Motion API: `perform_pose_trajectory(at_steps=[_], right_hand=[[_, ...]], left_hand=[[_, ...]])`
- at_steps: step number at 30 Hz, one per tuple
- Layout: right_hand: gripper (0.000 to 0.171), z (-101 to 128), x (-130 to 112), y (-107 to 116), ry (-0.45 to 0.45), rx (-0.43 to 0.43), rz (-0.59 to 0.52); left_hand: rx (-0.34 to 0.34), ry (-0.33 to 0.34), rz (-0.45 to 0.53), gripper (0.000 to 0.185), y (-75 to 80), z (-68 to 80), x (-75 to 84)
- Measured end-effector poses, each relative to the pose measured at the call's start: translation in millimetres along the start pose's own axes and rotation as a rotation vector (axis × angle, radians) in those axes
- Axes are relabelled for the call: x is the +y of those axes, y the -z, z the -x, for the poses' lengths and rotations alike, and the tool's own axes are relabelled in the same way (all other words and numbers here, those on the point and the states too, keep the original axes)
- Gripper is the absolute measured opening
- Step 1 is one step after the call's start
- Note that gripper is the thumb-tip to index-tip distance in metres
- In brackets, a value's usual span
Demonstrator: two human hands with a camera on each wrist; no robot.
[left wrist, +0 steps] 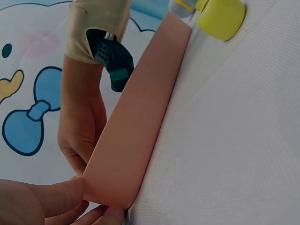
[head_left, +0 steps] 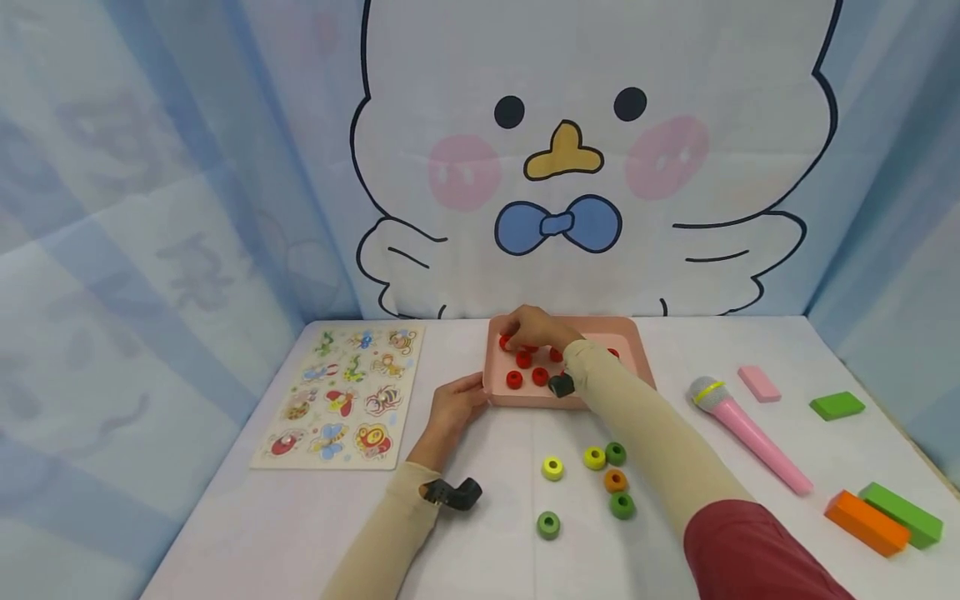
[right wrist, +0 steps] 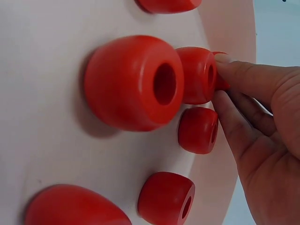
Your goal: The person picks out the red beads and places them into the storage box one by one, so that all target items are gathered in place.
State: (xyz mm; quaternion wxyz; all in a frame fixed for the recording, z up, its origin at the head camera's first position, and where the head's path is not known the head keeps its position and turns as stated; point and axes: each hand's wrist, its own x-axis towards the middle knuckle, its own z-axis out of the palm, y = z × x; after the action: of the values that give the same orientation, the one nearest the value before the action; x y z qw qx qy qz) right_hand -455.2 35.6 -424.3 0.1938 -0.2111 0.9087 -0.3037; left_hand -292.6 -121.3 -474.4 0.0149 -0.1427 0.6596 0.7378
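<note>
Nearest the person, loose beads lay on the white desk (head_left: 480,550): a green bead (head_left: 548,524) at six o'clock, with a yellow bead (head_left: 552,467), a second yellow one, two more green ones and an orange bead (head_left: 615,480) just beyond it. At about four o'clock lay an orange block (head_left: 866,522) touching a long green block (head_left: 900,513), and toward three o'clock a pink toy microphone (head_left: 746,433). At nine o'clock was an insect puzzle board (head_left: 343,396). Farther on, the left hand (head_left: 453,406) held the near left corner of the pink tray (head_left: 633,354), thumb on the tray's outer wall and fingers curled loosely beneath it, steadying it. Inside the tray, toward twelve o'clock, were the red beads (head_left: 514,379), several apart from one another. The right hand (head_left: 534,327) reached over them, its fingertips (right wrist: 236,75) touching a red bead (right wrist: 220,75) by the tray's far wall, mostly hidden; whether the grip had closed on it I could not tell. The beads looked hard, smooth and light, likely wooden, rounded enough to roll or slip; a pinch across the curved sides with thumb and forefinger, clear of the central hole, would seem the surest hold. Behind everything hung a cartoon duck backdrop (head_left: 592,167).
</note>
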Motion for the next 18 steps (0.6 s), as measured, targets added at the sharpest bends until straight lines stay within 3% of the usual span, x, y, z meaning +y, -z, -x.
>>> perform_pose_trajectory(at_steps=[11,18], right_hand=[[0.041,16,3,3,-0.083,-0.011,-0.019],[0.042,31,0,7,0.091,0.072,0.071]], left_hand=[[-0.015,0.035,-0.022,0.039,-4.3,0.0,0.1],[0.010,0.027,-0.046,0.040,12.5,-2.9,5.1]])
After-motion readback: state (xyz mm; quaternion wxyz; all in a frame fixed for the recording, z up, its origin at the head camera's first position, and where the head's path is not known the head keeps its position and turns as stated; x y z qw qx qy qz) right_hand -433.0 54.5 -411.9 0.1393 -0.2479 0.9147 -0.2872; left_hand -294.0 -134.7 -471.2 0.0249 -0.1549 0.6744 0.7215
